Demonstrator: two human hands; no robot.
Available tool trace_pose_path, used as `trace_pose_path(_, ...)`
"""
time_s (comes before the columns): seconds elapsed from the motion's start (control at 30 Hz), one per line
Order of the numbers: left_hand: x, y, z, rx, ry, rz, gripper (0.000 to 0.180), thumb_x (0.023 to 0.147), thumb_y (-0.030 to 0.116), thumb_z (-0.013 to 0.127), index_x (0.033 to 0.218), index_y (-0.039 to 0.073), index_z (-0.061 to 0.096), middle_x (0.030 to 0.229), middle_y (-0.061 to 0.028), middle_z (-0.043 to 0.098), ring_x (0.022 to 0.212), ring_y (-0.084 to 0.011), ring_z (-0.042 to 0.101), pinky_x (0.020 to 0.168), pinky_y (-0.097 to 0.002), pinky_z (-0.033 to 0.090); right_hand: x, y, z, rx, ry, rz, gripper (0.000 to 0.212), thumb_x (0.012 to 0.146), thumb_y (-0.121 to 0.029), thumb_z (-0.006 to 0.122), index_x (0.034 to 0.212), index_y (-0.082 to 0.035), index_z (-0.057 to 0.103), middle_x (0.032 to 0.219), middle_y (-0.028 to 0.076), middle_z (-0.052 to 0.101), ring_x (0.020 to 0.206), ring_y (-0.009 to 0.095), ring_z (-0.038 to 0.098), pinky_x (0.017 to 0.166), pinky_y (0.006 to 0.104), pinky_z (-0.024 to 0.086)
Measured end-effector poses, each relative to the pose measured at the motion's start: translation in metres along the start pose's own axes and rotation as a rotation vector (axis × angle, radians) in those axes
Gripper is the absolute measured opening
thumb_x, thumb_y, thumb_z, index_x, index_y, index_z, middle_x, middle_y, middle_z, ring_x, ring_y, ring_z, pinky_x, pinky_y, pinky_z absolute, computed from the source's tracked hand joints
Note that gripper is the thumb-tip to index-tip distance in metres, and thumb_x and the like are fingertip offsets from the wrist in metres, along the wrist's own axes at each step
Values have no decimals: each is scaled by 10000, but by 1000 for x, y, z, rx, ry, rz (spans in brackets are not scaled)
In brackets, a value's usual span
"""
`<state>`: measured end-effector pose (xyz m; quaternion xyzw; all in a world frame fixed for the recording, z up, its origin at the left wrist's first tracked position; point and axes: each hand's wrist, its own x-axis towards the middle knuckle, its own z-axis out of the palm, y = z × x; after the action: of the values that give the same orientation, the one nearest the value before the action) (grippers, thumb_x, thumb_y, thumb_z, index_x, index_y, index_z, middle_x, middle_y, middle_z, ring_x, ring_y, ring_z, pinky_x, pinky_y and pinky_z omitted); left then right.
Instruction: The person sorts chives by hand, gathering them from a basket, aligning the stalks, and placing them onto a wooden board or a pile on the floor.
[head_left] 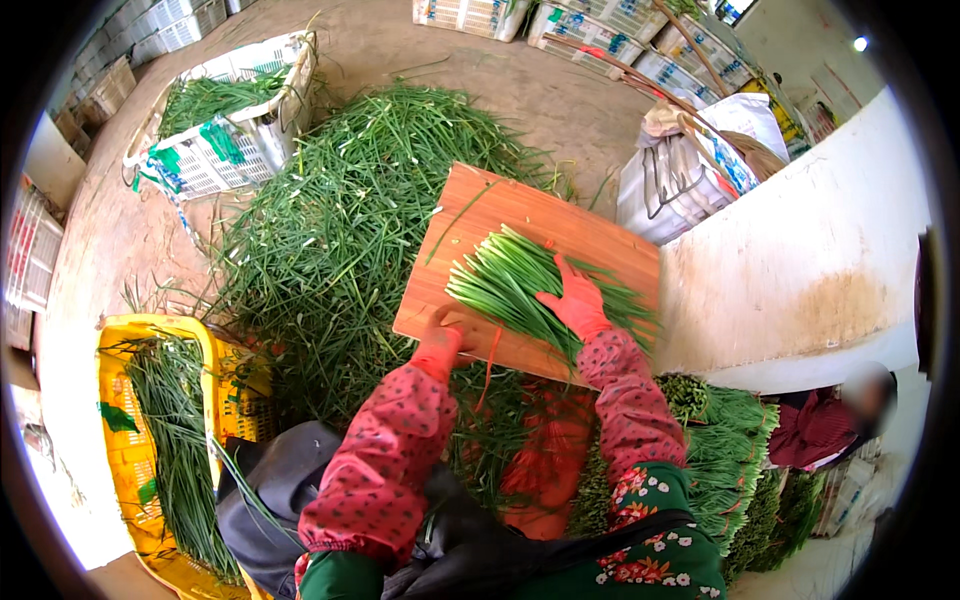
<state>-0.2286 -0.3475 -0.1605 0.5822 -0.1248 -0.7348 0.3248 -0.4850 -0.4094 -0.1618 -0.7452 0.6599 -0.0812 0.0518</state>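
A bunch of green chives [515, 275] lies slantwise on a brown wooden board [430, 290], its pale cut ends toward the left. My right hand [578, 300], in an orange-red glove, rests over the bunch and grips it, thumb on the near side and fingers on the far side. At the board's near left edge is my left hand [440, 342], gloved alike, its fingers curled and slightly blurred; what they hold, if anything, is hidden. Between my hands a thin red strip [492, 365] hangs over the board's near edge, partly under the bunch.
A large heap of loose chives [350, 190] covers the floor beyond the board. A white crate [225, 150] stands far left, a yellow crate [210, 375] near left. Tied bundles [725, 450] lie at the right, by a white wall [800, 260] and a seated person [815, 425].
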Motion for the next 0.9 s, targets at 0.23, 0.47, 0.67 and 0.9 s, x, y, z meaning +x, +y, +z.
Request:
trace_pose_path(0.23, 45, -19, -9, 305, -39, 202, 503, 867, 195, 575, 1339, 140, 408, 1032, -138, 627, 853, -293, 640, 698, -415, 537, 14, -32, 33, -236, 115, -256, 527, 828, -334, 628, 1280, -95, 500, 1120, 163, 586, 1012, 364, 559, 857, 464, 443)
trace_pose_path(0.47, -42, 12, 13, 999, -82, 419, 545, 851, 205, 556, 1366, 105, 406, 1004, -165, 656, 875, -317, 648, 766, -419, 524, 15, -1, 20, 94, -34, -316, 607, 879, -184, 574, 1428, -79, 336, 1360, 240, 430, 1234, 408, 422, 1018, 437, 371)
trace_pose_path(0.67, -236, 9, -145, 544, 176, 743, 454, 866, 231, 563, 1306, 132, 512, 955, -144, 683, 807, -289, 670, 740, -377, 537, 49, -13, -24, 291, -517, -207, 662, 836, -138, 616, 1428, -57, 332, 1332, 195, 492, 1191, 339, 501, 1012, 391, 384)
trace_pose_path(0.9, -372, -192, -433, 414, 1255, 340, 416, 818, 211, 661, 1191, 38, 594, 1041, -176, 669, 956, -262, 649, 838, -334, 504, 32, -204, -75, 382, -597, -284, 541, 880, -144, 595, 1378, -39, 413, 1315, 179, 515, 1160, 236, 537, 976, 328, 419)
